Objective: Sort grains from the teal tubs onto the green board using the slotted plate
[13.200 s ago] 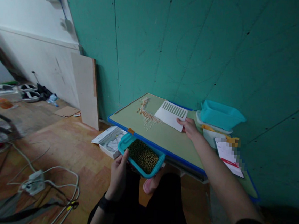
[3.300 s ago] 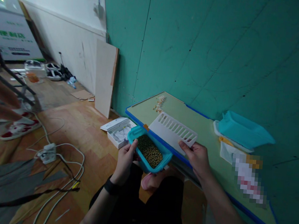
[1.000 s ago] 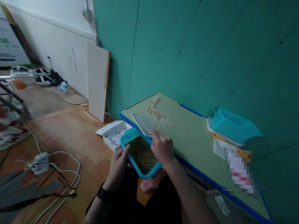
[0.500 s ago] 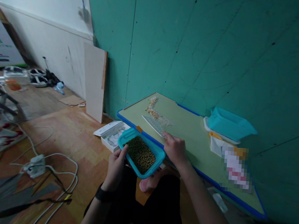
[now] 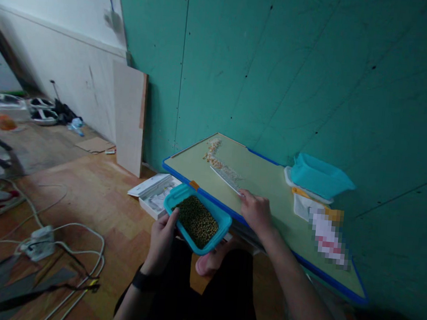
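My left hand grips the near left rim of a blue plastic container, thumb on top. It holds the container tilted above my lap, beside the table edge. Dark green beans and tan beans lie together inside it. My right hand is closed on the near end of a thin pale blade, seen nearly edge-on over the table. Just beyond the blade, white grains and yellowish kernels lie in a bent line on the tabletop.
A blue bin stands on the table's far right side, with a white and orange item and a blurred-out packet in front. An opened white box sits below the left edge. Cables and a power strip lie on the floor.
The blade has turned from showing its slotted flat side to nearly edge-on, and my right hand has shifted slightly right. The left hand still holds the container. The whole view has shifted a little.
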`<state>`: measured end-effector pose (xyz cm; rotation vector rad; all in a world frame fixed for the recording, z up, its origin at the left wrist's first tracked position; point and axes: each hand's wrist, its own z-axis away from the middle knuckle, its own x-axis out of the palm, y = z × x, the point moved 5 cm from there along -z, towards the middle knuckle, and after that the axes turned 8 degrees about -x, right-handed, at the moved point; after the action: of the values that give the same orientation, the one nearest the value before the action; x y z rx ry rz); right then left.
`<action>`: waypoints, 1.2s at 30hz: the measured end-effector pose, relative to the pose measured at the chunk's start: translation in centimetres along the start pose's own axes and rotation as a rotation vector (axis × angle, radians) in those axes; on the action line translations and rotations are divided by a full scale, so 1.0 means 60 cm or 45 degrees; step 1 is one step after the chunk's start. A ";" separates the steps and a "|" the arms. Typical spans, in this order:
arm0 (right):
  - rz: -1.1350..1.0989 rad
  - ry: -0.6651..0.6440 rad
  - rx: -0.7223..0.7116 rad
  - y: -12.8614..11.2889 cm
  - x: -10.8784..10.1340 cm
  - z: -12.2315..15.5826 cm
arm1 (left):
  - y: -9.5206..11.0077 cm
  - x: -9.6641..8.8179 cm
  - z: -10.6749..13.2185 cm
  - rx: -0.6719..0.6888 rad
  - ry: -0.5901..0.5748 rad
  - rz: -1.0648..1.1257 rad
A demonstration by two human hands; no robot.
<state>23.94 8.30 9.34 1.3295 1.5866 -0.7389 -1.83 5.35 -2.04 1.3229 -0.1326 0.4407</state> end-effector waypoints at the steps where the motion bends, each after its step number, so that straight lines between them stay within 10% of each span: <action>1: 0.002 -0.013 0.009 0.001 0.001 -0.004 | 0.001 0.000 0.000 0.002 -0.001 -0.005; 21: -0.044 -0.058 0.317 0.067 0.021 -0.091 | -0.020 -0.005 -0.015 -0.022 -0.008 0.057; 36: -0.324 0.269 0.524 0.107 0.022 -0.084 | -0.019 -0.007 -0.013 -0.002 -0.034 0.050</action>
<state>28.77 14.83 10.87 1.5532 1.8625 -1.1611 -1.87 5.79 -3.43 1.3263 -0.1813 0.4563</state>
